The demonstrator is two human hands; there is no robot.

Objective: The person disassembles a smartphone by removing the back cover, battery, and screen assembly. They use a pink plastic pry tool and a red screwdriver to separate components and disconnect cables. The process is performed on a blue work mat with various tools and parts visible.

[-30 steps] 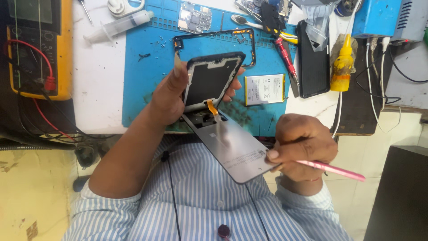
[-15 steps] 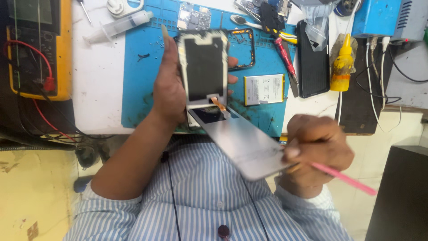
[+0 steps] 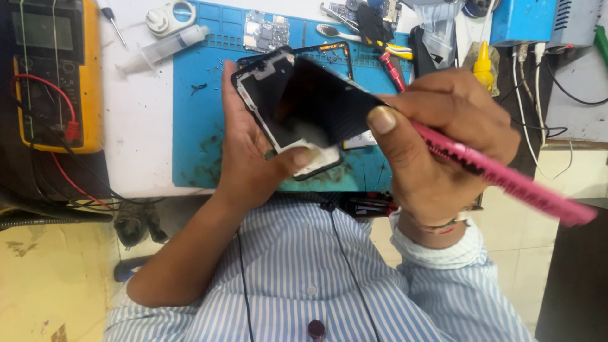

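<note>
My left hand (image 3: 250, 161) grips an opened phone body (image 3: 266, 104) with a pale frame, thumb pressed on its lower end. A dark display panel (image 3: 323, 104) lies tilted over the body. My right hand (image 3: 437, 142) pinches the panel's right edge with the thumb and also holds a pink tool (image 3: 506, 180) that sticks out to the lower right. Both hands are raised above a blue work mat (image 3: 202, 133).
A yellow multimeter (image 3: 54, 73) with red leads sits at far left. A syringe (image 3: 161, 47), a circuit board (image 3: 266, 30), a black phone frame (image 3: 342, 47), screwdrivers and a yellow bottle (image 3: 483, 66) lie at the back. A blue box (image 3: 525, 22) stands top right.
The panel, which hung open below the phone body, has been swung up over it. My right hand rose from near my chest to the phone, carrying the pink tool.
</note>
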